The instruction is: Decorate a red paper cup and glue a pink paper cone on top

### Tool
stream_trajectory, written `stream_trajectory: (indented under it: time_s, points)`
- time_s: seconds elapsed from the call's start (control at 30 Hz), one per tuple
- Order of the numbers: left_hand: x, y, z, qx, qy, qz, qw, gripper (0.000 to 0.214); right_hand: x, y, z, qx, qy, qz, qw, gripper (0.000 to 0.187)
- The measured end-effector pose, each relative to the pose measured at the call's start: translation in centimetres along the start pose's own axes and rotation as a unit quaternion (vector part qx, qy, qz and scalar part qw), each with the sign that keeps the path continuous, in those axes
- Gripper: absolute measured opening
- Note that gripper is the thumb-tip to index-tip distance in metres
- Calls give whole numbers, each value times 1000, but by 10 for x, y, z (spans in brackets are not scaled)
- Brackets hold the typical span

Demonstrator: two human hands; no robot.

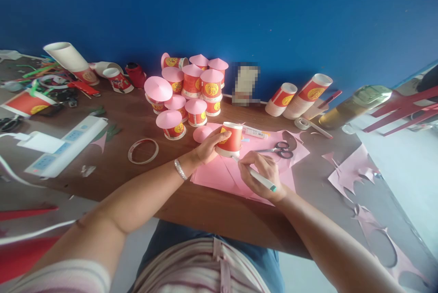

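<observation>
My left hand (209, 147) is wrapped round a red paper cup (232, 138) with a yellow print and white edges, held over pink paper (219, 174). In my right hand (262, 170) is a white marker pen (262, 180) with a green end, its tip close to the cup's lower edge; contact cannot be made out. A pink paper cone (202, 133) lies just behind my left hand. Dark-handled scissors (282, 150) and a white glue tube (256, 133) rest on the paper to the right.
Several red cups topped with pink cones (211, 84) stand at the back. Stacked cups (310, 94), a tape roll (303, 122) and a gold-coloured bottle (354, 107) are back right. A power strip (66, 147) and tape ring (143, 151) lie left, paper scraps (356, 170) right.
</observation>
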State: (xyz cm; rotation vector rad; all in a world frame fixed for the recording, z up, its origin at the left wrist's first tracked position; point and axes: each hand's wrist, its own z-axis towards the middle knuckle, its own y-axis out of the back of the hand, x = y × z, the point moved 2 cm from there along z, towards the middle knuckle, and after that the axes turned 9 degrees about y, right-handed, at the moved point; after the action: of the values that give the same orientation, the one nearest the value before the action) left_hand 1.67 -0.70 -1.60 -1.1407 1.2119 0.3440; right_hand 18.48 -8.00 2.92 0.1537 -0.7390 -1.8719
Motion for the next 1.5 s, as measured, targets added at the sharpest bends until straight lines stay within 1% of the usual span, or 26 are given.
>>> stream_trajectory:
  time_s: [0.2,0.43,0.6,0.77,0.9,1.1,1.2,1.33,1.5]
  points:
    - [-1,-1,-1,-3,2,3,1000,53,-1,-2,-1,-4,-4,-6,1000,19]
    - [-2,-1,0,13,-11,28,999,49,-5,-2,-3,0,-27,-29,999,16]
    - [-2,-1,-1,25,-5,34,999,48,-6,-2,-2,-22,-24,-50,998,17]
    - [0,1,-1,3,10,17,1000,52,-7,-2,-2,-30,-41,-72,996,19]
    - [1,3,-1,-1,8,9,1000,53,-7,-3,-2,-38,-31,-73,996,19]
    - [1,3,-1,7,3,11,1000,48,-8,-2,-1,-43,-27,-77,996,19]
    - [1,2,-1,11,3,14,1000,50,-8,-2,-1,-41,-29,-71,996,19]
    - [1,3,-1,2,13,9,1000,53,-7,0,0,-30,-25,-73,997,18]
    - [-2,0,-1,8,-9,2,1000,53,-3,2,0,-28,-6,-40,999,16]
